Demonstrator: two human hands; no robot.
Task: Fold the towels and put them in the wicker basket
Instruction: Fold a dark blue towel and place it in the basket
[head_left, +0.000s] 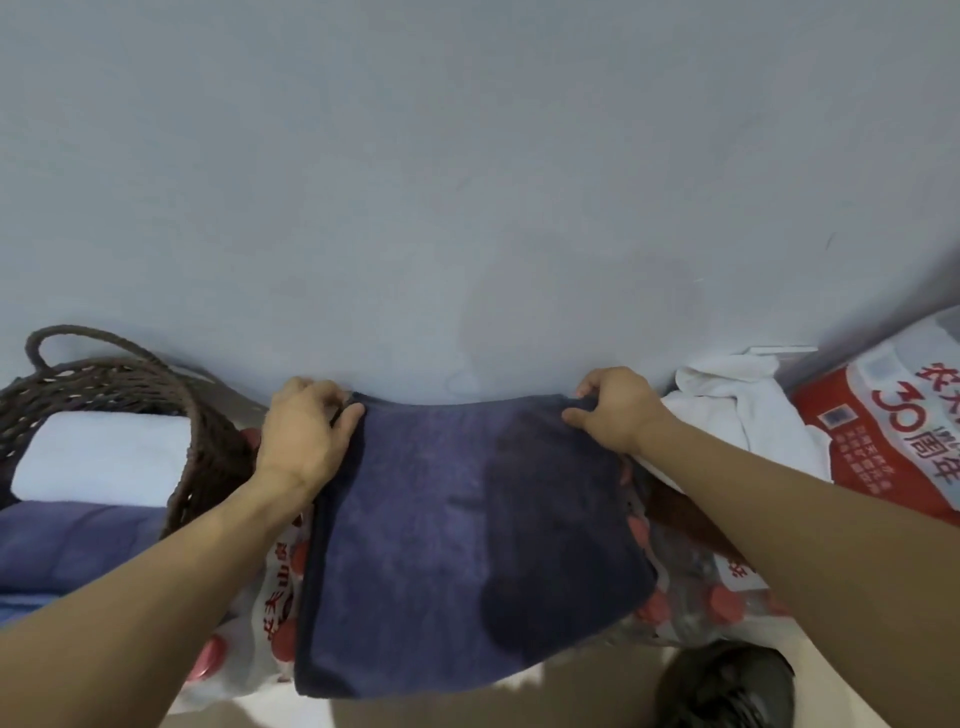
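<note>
A dark blue towel (457, 535) lies spread flat over a shrink-wrapped pack of bottles in front of me. My left hand (304, 434) pinches its far left corner, and my right hand (615, 410) pinches its far right corner. At the left stands a dark brown wicker basket (130, 384) with a looped handle. Inside it lie a folded white towel (104, 457) and, nearer to me, a folded blue towel (72, 545). A crumpled white towel (737, 410) lies to the right of my right hand.
A pack of red-capped water bottles (696, 587) in printed plastic wrap sits under the towel. A second pack with red print (898, 431) lies at the far right. A grey wall (467, 182) rises close behind. A dark shoe (727, 686) shows at the bottom right.
</note>
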